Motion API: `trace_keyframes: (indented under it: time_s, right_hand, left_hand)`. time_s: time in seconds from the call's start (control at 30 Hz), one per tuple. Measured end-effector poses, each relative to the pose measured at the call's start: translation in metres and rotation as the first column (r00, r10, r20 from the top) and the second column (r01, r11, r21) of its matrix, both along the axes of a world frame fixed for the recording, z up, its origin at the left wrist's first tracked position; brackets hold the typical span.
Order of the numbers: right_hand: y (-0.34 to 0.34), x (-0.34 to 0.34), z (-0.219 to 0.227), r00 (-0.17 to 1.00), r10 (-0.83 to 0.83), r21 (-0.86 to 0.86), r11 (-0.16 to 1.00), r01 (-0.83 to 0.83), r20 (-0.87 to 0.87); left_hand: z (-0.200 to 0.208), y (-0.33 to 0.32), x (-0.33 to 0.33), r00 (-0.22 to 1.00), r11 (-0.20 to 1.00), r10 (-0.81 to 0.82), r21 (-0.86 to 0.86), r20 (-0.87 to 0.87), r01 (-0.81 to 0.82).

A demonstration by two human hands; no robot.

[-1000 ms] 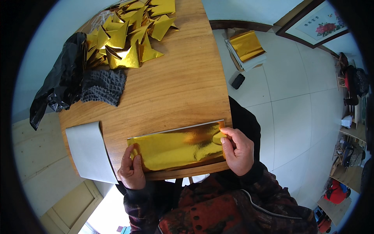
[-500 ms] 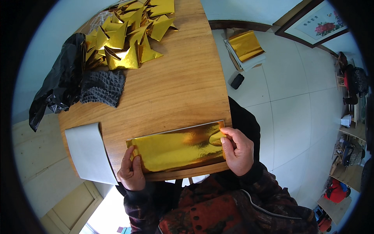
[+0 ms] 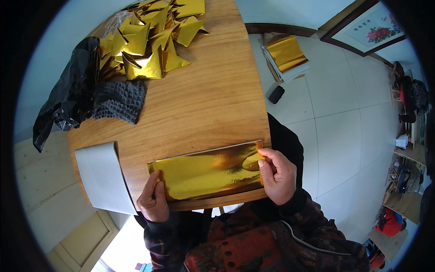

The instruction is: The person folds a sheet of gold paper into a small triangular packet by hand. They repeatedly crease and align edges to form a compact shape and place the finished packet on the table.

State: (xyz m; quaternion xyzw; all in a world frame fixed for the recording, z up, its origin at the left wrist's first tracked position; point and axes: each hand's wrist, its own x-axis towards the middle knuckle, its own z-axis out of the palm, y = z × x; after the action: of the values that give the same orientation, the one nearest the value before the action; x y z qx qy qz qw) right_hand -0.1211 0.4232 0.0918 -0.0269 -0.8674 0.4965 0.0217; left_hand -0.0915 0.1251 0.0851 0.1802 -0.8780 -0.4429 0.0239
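A long strip of shiny gold foil paper (image 3: 206, 174), apparently folded, lies along the table's near edge with a thin white edge at its far side. My left hand (image 3: 154, 199) grips its left end, thumb and forefinger on the gold face. At the right end my right hand (image 3: 279, 177) pinches the paper between thumb and fingers; its other fingers are curled. A grey-white folded sheet (image 3: 103, 177) rests left of my left hand, overhanging the table edge.
Folded gold paper pieces (image 3: 145, 43) are heaped at the far left of the wooden table (image 3: 208, 99). Beside them lie a black plastic bag (image 3: 68, 90) and a dark textured cloth (image 3: 120, 100). On the floor are a stack topped with gold paper (image 3: 286, 53) and a small black object (image 3: 276, 94).
Almost nothing differs. My left forefinger sits slightly further right on the gold paper, and the view has shifted a little. Both hands keep their hold.
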Motion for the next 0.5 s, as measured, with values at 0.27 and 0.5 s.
trace_keyframes:
  time_s: [0.27,0.5]
  right_hand:
    - [0.001,0.001,-0.001,0.999,-0.017,0.039,0.999,0.019,-0.045]
    - [0.002,0.005,-0.002,0.999,-0.019,0.0,1.0,0.019,0.045]
  left_hand:
    - [0.006,0.008,-0.001,0.999,0.999,0.025,0.019,0.048,-0.026]
    - [0.013,0.01,-0.007,1.0,0.997,-0.007,-0.074,-0.023,0.005]
